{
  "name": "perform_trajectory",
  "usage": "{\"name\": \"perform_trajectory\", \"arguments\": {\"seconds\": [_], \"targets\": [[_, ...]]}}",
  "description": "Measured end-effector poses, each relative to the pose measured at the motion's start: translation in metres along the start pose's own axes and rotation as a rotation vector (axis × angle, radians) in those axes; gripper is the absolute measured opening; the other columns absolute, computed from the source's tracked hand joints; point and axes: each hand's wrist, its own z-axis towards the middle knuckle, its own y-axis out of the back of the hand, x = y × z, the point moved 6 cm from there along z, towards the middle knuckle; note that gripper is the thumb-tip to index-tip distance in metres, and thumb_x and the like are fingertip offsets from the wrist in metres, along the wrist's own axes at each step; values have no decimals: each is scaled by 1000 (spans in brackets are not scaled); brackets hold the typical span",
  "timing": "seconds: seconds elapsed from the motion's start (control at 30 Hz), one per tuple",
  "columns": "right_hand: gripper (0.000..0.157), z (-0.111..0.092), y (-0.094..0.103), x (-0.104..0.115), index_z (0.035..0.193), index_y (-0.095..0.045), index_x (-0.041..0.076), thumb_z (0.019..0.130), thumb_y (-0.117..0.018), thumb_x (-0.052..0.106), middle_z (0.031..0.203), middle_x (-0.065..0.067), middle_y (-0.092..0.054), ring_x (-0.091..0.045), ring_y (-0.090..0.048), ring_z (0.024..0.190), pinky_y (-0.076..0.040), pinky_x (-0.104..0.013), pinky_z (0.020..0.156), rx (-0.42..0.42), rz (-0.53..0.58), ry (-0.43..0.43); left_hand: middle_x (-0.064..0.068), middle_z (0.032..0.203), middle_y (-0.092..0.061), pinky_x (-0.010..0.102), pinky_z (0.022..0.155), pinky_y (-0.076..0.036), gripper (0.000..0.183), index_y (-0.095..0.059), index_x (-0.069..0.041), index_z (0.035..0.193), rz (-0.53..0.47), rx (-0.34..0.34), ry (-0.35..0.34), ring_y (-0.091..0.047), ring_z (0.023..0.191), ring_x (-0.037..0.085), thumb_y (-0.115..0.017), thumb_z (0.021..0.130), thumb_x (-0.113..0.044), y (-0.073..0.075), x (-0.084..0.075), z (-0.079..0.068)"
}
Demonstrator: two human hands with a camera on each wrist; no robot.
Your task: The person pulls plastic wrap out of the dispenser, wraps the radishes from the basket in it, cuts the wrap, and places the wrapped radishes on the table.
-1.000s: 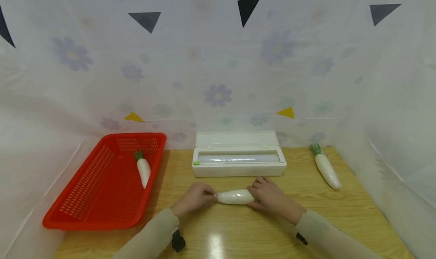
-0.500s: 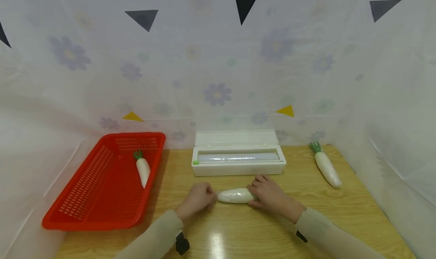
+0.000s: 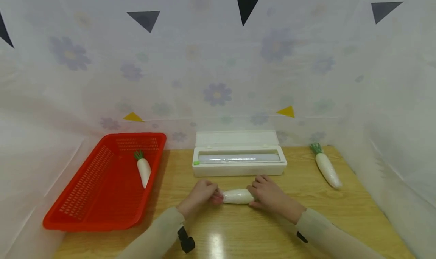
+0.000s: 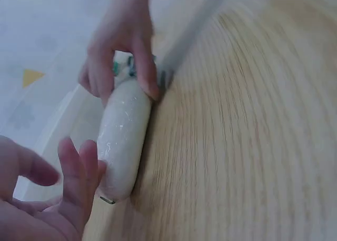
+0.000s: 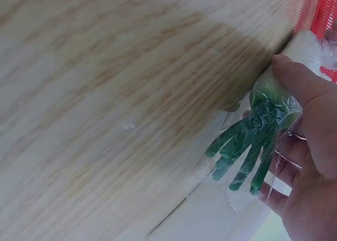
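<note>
A white radish (image 3: pixel 237 196) wrapped in clear plastic film lies crosswise on the wooden table in the head view. Its crown end is gripped by my right hand (image 3: pixel 269 196), thumb on one side and fingers on the other. Green leaf stalks (image 5: pixel 253 143) under loose film stick out past that hand in the right wrist view. My left hand (image 3: pixel 202 194) is at the radish's tapered tip. The left wrist view shows its fingertips (image 4: pixel 87 151) against the side of the tip, with the thumb (image 4: pixel 39 172) held apart from it.
Behind the hands stands a white cling film dispenser (image 3: pixel 239 170), lid raised, film roll inside. A red plastic basket (image 3: pixel 98 225) on the left holds another radish (image 3: pixel 144 172). A third radish (image 3: pixel 327 170), shiny with film, lies at the right. Patterned sheeting (image 3: pixel 218 62) encloses the table.
My left hand has turned and moved slightly right over the radish's tip, and its fingers have loosened from a pinch there. The right hand keeps its grip in the same place.
</note>
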Motion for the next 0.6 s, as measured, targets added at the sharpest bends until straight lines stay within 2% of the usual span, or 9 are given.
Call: {"name": "perform_trajectory", "arguments": {"seconds": [0.07, 0.13, 0.23, 0.3, 0.37, 0.4, 0.47, 0.53, 0.6], "targets": [[47, -2, -1, -1, 112, -72, 8, 86, -83, 45, 100, -5, -72, -23, -57, 98, -49, -46, 95, 2, 1, -6, 17, 85, -76, 31, 68, -62, 25, -66, 19, 112, -2, 24, -7, -74, 74, 19, -57, 101, -2, -1, 0, -1], [46, -2, -2, -2, 112, -72, 8, 86, -83, 45, 100, -5, -72, -23, -57, 98, -49, -46, 95, -1, 3, -4, 17, 84, -75, 29, 65, -60, 24, -68, 16, 113, 73, 42, -68, -72, 71, 17, -63, 101, -3, -2, -2, -3], [46, -2, -2, -2, 112, -72, 8, 87, -83, 45, 100, -5, -72, -23, -57, 98, -49, -46, 95, 1, 6, -1, 15, 79, -74, 25, 59, -53, 17, -77, 7, 101, 280, 22, -243, -63, 64, 10, -66, 101, -6, -5, -9, -5], [46, -2, -1, -2, 112, -72, 8, 87, -82, 45, 100, -5, -72, -23, -57, 98, -49, -46, 95, 3, 12, -1, 12, 78, -74, 24, 60, -49, 16, -80, 3, 96, 408, -25, -361, -58, 64, 8, -67, 100, -6, -9, -14, -7], [46, -3, 0, -2, 112, -72, 7, 87, -82, 45, 101, -5, -72, -23, -57, 99, -49, -46, 94, 7, 16, -3, 9, 83, -76, 25, 64, -50, 15, -81, 0, 97, 491, -83, -433, -60, 71, 8, -68, 99, -5, -13, -15, -7], [46, -3, 1, -2, 113, -72, 7, 88, -82, 44, 101, -5, -72, -23, -57, 99, -49, -46, 94, 7, 17, -3, 8, 86, -77, 26, 68, -52, 14, -80, 1, 98, 510, -107, -453, -62, 75, 9, -69, 99, -5, -15, -15, -7], [46, -3, 2, -1, 113, -72, 7, 88, -82, 44, 101, -5, -72, -23, -57, 99, -49, -46, 94, 4, 19, -3, 7, 91, -78, 28, 72, -55, 12, -77, 2, 104, 512, -150, -446, -68, 81, 12, -71, 98, -7, -16, -13, -7], [46, -3, 3, 0, 113, -72, 7, 88, -82, 44, 101, -5, -72, -23, -57, 99, -49, -45, 94, -1, 16, -3, 5, 93, -78, 30, 75, -56, 10, -77, -1, 103, 521, -187, -443, -71, 86, 15, -73, 97, -9, -16, -11, -7], [46, -3, 5, 0, 112, -72, 7, 88, -82, 44, 101, -5, -72, -23, -57, 98, -49, -46, 93, -6, 21, -2, 5, 94, -79, 33, 76, -59, 9, -78, -3, 102, 546, -203, -471, -74, 88, 18, -73, 97, -10, -18, -11, -8]]}}
